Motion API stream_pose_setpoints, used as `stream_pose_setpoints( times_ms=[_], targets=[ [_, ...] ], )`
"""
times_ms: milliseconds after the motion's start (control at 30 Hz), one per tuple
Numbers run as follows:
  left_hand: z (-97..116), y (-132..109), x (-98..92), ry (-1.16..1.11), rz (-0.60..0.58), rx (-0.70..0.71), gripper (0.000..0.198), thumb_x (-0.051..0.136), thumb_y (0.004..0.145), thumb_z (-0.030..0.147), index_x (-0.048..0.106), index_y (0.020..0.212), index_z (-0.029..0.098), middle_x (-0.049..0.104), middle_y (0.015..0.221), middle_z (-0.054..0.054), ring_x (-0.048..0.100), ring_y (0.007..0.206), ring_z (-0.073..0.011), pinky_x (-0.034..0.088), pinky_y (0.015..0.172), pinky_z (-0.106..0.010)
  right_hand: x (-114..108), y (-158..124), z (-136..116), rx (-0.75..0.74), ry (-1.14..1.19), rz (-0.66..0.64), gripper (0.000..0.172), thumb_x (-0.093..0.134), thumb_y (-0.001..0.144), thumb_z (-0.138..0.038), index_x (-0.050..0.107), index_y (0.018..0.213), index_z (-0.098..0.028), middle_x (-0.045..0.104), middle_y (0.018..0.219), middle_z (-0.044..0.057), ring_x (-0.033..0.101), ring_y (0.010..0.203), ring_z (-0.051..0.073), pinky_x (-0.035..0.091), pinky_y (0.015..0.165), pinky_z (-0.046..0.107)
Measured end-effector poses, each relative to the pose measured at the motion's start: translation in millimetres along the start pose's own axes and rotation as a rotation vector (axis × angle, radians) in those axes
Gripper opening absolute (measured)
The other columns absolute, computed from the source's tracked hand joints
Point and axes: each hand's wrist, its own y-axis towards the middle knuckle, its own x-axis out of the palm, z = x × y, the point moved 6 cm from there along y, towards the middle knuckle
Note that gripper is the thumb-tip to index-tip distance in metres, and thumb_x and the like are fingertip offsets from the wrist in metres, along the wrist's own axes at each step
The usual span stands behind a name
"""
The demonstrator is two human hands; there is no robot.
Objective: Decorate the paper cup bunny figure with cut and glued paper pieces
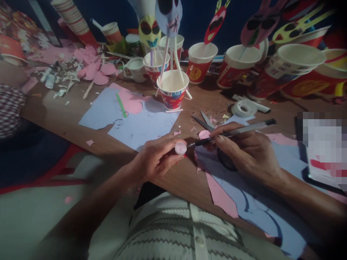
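Count: one small pale disc (180, 148), one pen (244, 129), one pair of scissors (203, 123), one tape roll (245, 108), one green strip (121, 105), one handled cup (135, 68), one tilted stack of paper cups (72, 18). Paper faces: at least five, among them a red one (217, 23) and a yellow one (150, 30). The straw-legged cup (173, 97) stands beyond the left hand, with at least six more paper cups behind it and off to its right.

Left hand (155, 159): pinching the disc between thumb and forefinger, so the disc sits at its fingertips, on the side facing the right hand. Disc material: cannot tell.

Right hand (246, 150): closed on the pen in a writing grip, nib toward the left hand and right at the disc's edge. Contact between nib and disc: cannot tell.

Scissor blades show just beyond the right hand's fingertips; a pink paper circle (204, 134) lies near them. Tape roll is farther beyond that hand. Under the right forearm: a pale blue sheet (257, 202) with pink paper (221, 195) at its near edge. Beyond the left hand: more blue paper (143, 126), bearing the green strip and a pink cutout (130, 99). Well to the left of the left hand: another person's checked sleeve (11, 108).
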Motion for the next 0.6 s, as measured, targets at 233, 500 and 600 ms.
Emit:
stream_pose_setpoints(
  times_ms=[233,500,600],
  targets=[
    [5.0,0.6,1.4,0.000,0.029,0.014,0.014,0.047,0.084,0.014,0.057,0.094,0.014,0.063,0.086,-0.006,0.058,0.078,-0.0116,0.047,0.070,-0.024,0.0,-0.8,3.3,-0.052,0.083,0.037,0.014,0.053,0.085,-0.027,0.062,0.075,-0.022,0.065,0.084,0.001,0.062,0.069,0.013,0.047,0.056,0.024],
    [2.0,1.0,-0.8,0.082,0.019,0.016,0.013,0.049,0.084,0.017,0.056,0.095,0.014,0.061,0.084,-0.005,0.057,0.078,-0.0125,0.047,0.071,-0.025,0.7,-3.5,1.4,-0.044,0.117,0.032,0.010,0.053,0.085,-0.026,0.062,0.082,-0.023,0.065,0.081,0.001,0.062,0.069,0.014,0.047,0.056,0.025],
    [1.6,1.6,-0.3,0.074,-0.001,0.028,0.012,0.048,0.084,0.017,0.056,0.093,0.014,0.061,0.082,-0.005,0.056,0.076,-0.0120,0.047,0.071,-0.025,0.1,-3.4,0.8,-0.053,0.092,0.040,0.009,0.053,0.085,-0.026,0.062,0.082,-0.023,0.065,0.083,0.002,0.062,0.070,0.014,0.047,0.056,0.025]
  ],
)
